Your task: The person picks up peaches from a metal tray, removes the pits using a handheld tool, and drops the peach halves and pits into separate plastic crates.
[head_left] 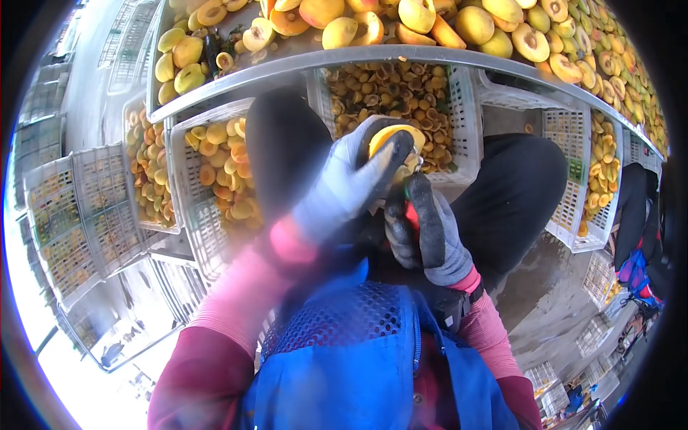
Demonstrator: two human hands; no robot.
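Note:
My left hand (pixel 347 175), in a grey glove with black coated fingers, is closed around a yellow peach half (pixel 394 133). Close below it, my right hand (pixel 433 236), gloved the same way, grips a small tool with a red handle (pixel 412 214). The tool's metal end (pixel 416 163) meets the lower side of the peach half. Its exact shape is partly hidden by the fingers. Both hands are held above my lap, in front of the metal table edge (pixel 287 67).
Halved peaches (pixel 340 32) cover the table. Under its edge stands a white crate (pixel 466 125) of brownish fruit pieces. To the left, another crate (pixel 188 190) holds peach halves, beside stacked crates (pixel 79 215). A crate (pixel 566 136) and another person's leg (pixel 631 201) are at right.

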